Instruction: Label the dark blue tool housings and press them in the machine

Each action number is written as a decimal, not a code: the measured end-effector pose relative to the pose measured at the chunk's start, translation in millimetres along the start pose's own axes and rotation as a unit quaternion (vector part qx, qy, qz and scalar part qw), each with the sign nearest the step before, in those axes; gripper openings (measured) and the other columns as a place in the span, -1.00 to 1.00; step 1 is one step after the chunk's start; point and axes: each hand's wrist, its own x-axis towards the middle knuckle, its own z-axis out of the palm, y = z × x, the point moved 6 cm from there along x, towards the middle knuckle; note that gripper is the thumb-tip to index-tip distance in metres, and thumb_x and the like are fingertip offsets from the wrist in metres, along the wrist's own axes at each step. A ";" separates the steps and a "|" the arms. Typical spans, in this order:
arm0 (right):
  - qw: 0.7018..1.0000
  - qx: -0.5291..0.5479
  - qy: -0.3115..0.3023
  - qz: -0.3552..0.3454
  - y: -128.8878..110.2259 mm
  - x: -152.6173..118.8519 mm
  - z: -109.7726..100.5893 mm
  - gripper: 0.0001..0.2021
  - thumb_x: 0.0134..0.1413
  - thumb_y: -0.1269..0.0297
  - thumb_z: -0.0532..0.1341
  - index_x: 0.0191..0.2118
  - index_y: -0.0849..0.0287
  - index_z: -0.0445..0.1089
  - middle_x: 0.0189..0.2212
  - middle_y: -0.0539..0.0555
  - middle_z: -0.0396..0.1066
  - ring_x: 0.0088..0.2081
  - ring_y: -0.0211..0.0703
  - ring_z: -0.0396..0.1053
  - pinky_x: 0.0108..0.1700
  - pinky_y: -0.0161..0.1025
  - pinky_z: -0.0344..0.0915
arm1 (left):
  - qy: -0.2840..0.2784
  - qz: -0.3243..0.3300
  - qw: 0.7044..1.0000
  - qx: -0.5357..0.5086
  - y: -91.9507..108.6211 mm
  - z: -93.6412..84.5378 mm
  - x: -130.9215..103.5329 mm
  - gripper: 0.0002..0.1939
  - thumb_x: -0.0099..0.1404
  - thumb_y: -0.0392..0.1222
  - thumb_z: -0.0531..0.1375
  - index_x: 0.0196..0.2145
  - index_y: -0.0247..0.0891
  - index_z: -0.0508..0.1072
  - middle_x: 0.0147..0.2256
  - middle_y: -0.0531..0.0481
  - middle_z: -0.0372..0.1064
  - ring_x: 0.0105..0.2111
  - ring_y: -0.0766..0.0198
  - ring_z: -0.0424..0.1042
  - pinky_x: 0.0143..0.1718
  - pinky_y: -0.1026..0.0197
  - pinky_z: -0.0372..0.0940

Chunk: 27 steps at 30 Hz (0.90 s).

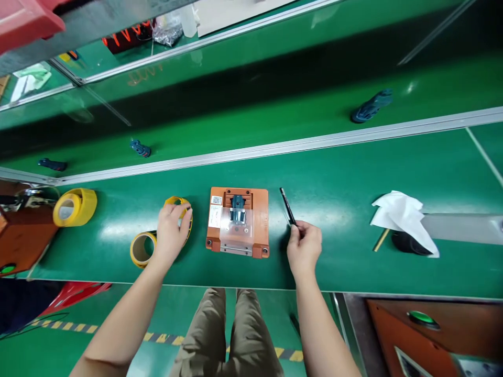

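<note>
An orange fixture lies on the green bench between my hands, with a clear cover over its lower middle and a dark blue part seated near its top. To its right, my right hand pinches the lower end of a thin black pen-like tool, which points up and left. On the other side my left hand reaches over a yellow tape roll, fingers curled at its upper edge; whether they grip it is unclear. Another yellow tape roll stands just left of that hand.
Further left sits a large yellow tape roll beside an orange box. White cloth covers a dark object at the right. Behind the metal rail lie dark blue parts on a green surface.
</note>
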 end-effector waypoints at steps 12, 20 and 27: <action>0.812 0.516 -0.157 0.223 -76.2 -20.5 17.6 -0.62 -0.07 -0.06 0.46 -0.18 0.01 0.50 -0.31 0.03 0.35 -0.30 -0.16 0.37 -0.20 -0.09 0.43 | 0.015 -0.085 0.981 -0.173 -62.9 -27.5 7.3 -0.60 0.19 -0.04 0.37 -0.01 -0.12 0.53 -0.46 0.07 0.47 -0.39 0.21 0.50 -0.29 0.23 0.37; 0.826 0.449 -0.325 0.104 -175.1 -36.1 86.6 -0.71 0.04 0.03 0.43 -0.18 0.05 0.50 -0.29 0.03 0.50 -0.31 -0.16 0.51 -0.18 -0.12 0.53 | 0.076 -0.183 0.935 -0.294 -92.3 -29.5 -21.8 -0.68 0.02 0.02 0.47 -0.32 -0.20 0.62 -0.38 -0.02 0.60 -0.37 0.15 0.56 -0.33 0.18 0.47; 0.797 0.445 -0.399 0.081 -223.8 -36.9 136.4 -0.77 0.06 0.13 0.44 -0.21 0.08 0.49 -0.26 0.02 0.58 -0.26 -0.16 0.56 -0.11 -0.14 0.56 | 0.093 -0.137 0.957 -0.238 -82.4 -39.1 -31.0 -0.74 0.09 0.03 0.40 -0.42 -0.22 0.62 -0.46 0.05 0.55 -0.45 0.26 0.48 -0.41 0.28 0.39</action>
